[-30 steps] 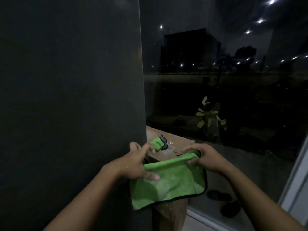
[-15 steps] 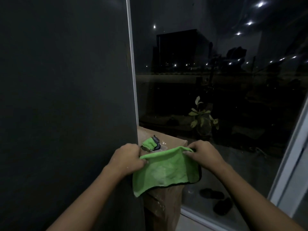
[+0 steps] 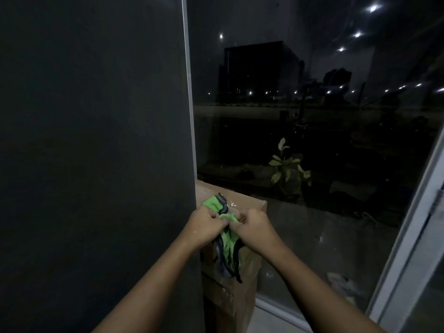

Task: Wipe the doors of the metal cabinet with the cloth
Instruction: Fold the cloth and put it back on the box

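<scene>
A dark grey metal cabinet (image 3: 96, 140) fills the left half of the head view; I see a flat panel of it with its right edge running down the middle. My left hand (image 3: 204, 224) and my right hand (image 3: 254, 227) are close together beside that edge. Both grip the green cloth (image 3: 228, 251) with dark trim, which hangs bunched and folded below my fists.
A second green cloth (image 3: 213, 204) lies on a wooden box (image 3: 242, 296) right behind my hands. A large dark window (image 3: 312, 116) with a pale frame (image 3: 408, 236) fills the right side. A potted plant (image 3: 288, 169) stands outside the glass.
The cloth was stretched flat between my hands. My hands have come together and the cloth is now folded and bunched, hanging narrow below them.
</scene>
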Motion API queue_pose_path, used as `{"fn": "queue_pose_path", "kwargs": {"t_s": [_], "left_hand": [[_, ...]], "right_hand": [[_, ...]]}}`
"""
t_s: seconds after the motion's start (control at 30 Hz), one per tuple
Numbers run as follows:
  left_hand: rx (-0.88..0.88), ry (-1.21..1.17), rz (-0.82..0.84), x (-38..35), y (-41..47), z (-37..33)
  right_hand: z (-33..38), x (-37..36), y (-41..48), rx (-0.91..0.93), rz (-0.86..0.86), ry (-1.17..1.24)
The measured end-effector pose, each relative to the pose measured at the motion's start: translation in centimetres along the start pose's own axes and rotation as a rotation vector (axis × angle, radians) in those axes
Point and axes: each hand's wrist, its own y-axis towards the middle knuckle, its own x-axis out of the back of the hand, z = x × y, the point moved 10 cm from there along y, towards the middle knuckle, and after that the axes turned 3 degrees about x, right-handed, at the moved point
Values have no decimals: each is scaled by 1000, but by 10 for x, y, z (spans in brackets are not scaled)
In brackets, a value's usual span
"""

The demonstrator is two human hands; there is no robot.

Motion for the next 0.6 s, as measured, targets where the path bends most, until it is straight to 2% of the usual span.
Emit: {"fn": "queue_pose_path", "kwargs": {"t_s": [0.1,0.17,0.27,0.33,0.43,0.57,0.6], "left_hand": [[0,-166,43,-1,-6,3],[-14,-235,141,-5,-12,4],[-68,-310,310,-16,-20,4],[-106,-422,235,-12,-15,8],[-144,-449,31,5,-7,17],[-82,-494,34,10,1,28],[-63,-532,49,10,2,30]], "right_hand": [[1,1,-2,3,-1,60],[-1,1,-4,-15,10,150],[-5,-13,-3,-157,143,530],[-1,-21,0,-178,241,701],[4,-18,9,-85,289,650],[-24,19,34,44,-16,413],[-34,17,36,41,-5,396]]}}
